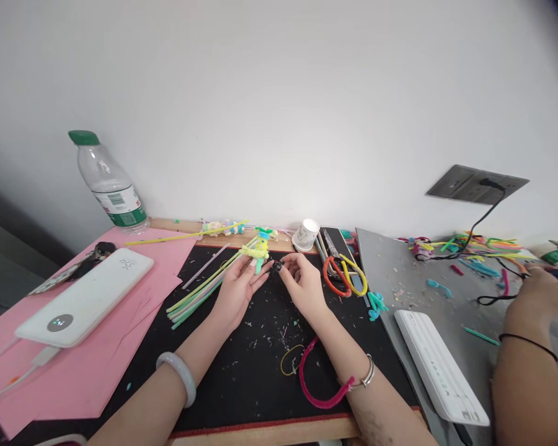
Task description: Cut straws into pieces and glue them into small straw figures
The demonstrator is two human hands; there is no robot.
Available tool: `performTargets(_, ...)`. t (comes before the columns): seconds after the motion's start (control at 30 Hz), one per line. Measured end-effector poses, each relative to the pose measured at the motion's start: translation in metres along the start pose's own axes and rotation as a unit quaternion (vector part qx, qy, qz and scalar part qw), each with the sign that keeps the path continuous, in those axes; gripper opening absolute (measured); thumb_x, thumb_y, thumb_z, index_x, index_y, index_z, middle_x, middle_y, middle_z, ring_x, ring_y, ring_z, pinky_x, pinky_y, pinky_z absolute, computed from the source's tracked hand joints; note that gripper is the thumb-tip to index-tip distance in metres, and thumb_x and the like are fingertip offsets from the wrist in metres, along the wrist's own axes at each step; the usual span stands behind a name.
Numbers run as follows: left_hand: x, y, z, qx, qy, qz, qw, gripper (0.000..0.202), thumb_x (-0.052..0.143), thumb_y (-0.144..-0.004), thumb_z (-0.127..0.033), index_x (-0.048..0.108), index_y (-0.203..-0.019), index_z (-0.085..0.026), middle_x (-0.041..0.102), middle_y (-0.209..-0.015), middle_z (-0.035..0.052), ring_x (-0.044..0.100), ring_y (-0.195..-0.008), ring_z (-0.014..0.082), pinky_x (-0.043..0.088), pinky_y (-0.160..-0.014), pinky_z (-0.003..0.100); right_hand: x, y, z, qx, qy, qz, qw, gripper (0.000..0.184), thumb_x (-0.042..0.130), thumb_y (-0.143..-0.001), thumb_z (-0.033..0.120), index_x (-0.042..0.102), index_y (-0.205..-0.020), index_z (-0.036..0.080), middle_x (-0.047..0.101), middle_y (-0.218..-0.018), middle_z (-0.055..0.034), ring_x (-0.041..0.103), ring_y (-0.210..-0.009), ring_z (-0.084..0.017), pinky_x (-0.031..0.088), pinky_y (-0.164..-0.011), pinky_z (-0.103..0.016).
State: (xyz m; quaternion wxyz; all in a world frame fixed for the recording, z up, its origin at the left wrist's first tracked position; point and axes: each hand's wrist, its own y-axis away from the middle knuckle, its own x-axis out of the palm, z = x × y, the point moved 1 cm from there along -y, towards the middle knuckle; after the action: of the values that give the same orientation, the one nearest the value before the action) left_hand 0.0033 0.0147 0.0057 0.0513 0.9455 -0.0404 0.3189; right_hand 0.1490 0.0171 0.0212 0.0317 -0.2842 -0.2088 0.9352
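One magenta loop (324, 404) nearest, over the black mat (242, 371). Beyond, left hand (239, 280) pinching a yellow figure (260, 248) between thumb and fingers; right hand (304, 282) just beside, fingertips close together at a dark bit (277, 266), whether gripping impossible to tell. Farther back, scissors (345, 279) at right, then cup (305, 235) near wall (279, 111).

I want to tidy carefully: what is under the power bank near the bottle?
Pink paper shows around the power bank, seemingly continuing beneath; whatever its body covers cannot be seen.
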Motion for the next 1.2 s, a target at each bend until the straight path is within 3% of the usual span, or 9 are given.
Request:
performTargets(0.1, 0.005, 0.001, 0.001, 0.0, -0.007, 0.01, 1.0, 0.026, 0.057, -0.079, -0.029, 0.056, -0.104, -0.023, 0.058, -0.117, 0.0054, 0.055, -0.108, 0.0196, 0.042, -0.092, 0.036, 0.005, 0.001, 0.001, -0.006, -0.002, 0.026, 1.0, 0.012, 0.052, -0.079, 0.024, 0.057, -0.09, 0.018, 0.058, -0.076, -0.0015, 0.049, -0.063, -0.012, 0.041, -0.061, -0.025)
performTargets(0.23, 0.013, 0.001, 0.001, 0.021, -0.09, -0.026, 0.995, 0.029, 0.058, -0.078, -0.032, 0.057, -0.105, -0.021, 0.058, -0.117, 0.0068, 0.052, -0.111, 0.0202, 0.041, -0.091, 0.034, 0.007, 0.001, 0.002, -0.002, -0.019, 0.035, 0.999, 0.012, 0.052, -0.079, 0.023, 0.057, -0.089, 0.019, 0.059, -0.078, -0.0022, 0.052, -0.065, -0.013, 0.042, -0.062, -0.026)
performTargets(0.4, 0.022, -0.005, 0.006, 0.087, -0.089, -0.018, 0.992, 0.031, 0.058, -0.077, -0.03, 0.055, -0.105, -0.017, 0.06, -0.114, 0.0093, 0.053, -0.11, 0.0208, 0.039, -0.094, 0.033, 0.01, 0.001, -0.003, 0.046, -0.139, 0.055, 0.988, 0.014, 0.05, -0.081, 0.025, 0.055, -0.092, 0.019, 0.059, -0.077, -0.0018, 0.055, -0.065, -0.013, 0.046, -0.062, -0.026)
performTargets(0.5, 0.022, -0.009, 0.012, 0.107, -0.13, -0.019, 0.986, 0.029, 0.057, -0.077, -0.031, 0.055, -0.103, -0.016, 0.062, -0.109, 0.0101, 0.056, -0.105, 0.0218, 0.042, -0.09, 0.034, 0.013, 0.0, -0.007, 0.098, -0.234, 0.053, 0.966, 0.014, 0.053, -0.079, 0.028, 0.056, -0.088, 0.018, 0.058, -0.073, -0.0008, 0.054, -0.06, -0.012, 0.047, -0.058, -0.026)
performTargets(0.67, 0.019, -0.016, 0.015, 0.152, -0.232, -0.019, 0.961, 0.022, 0.056, -0.078, -0.03, 0.055, -0.094, -0.016, 0.064, -0.1, 0.0093, 0.06, -0.097, 0.0208, 0.045, -0.085, 0.034, 0.016, -0.002, -0.011, 0.181, -0.383, 0.054, 0.904, 0.02, 0.061, -0.073, 0.033, 0.057, -0.085, 0.017, 0.054, -0.074, -0.0005, 0.054, -0.063, -0.011, 0.049, -0.055, -0.023)
performTargets(0.87, 0.015, -0.017, 0.015, 0.182, -0.336, -0.012, 0.924, 0.023, 0.053, -0.079, -0.03, 0.059, -0.098, -0.018, 0.064, -0.1, 0.0077, 0.06, -0.092, 0.0203, 0.046, -0.081, 0.033, 0.017, -0.001, -0.007, 0.209, -0.464, 0.064, 0.858, 0.024, 0.064, -0.071, 0.034, 0.057, -0.09, 0.02, 0.053, -0.082, -0.001, 0.052, -0.069, -0.01, 0.051, -0.059, -0.022)
performTargets(1.07, 0.016, -0.014, 0.01, 0.169, -0.313, -0.009, 0.934, 0.028, 0.055, -0.078, -0.031, 0.062, -0.103, -0.021, 0.064, -0.107, 0.0063, 0.059, -0.093, 0.0205, 0.045, -0.08, 0.031, 0.014, -0.002, -0.003, 0.195, -0.455, 0.035, 0.868, 0.021, 0.062, -0.073, 0.031, 0.055, -0.089, 0.02, 0.051, -0.083, -0.0003, 0.051, -0.068, -0.009, 0.049, -0.055, -0.019)
performTargets(1.2, 0.015, -0.014, 0.003, 0.178, -0.302, -0.054, 0.935, 0.025, 0.055, -0.077, -0.036, 0.065, -0.092, -0.018, 0.067, -0.093, 0.006, 0.059, -0.085, 0.0197, 0.043, -0.075, 0.028, 0.009, -0.004, -0.005, 0.183, -0.429, -0.003, 0.884, 0.013, 0.058, -0.075, 0.027, 0.05, -0.081, 0.019, 0.056, -0.076, -0.0001, 0.054, -0.061, -0.009, 0.047, -0.053, -0.02)
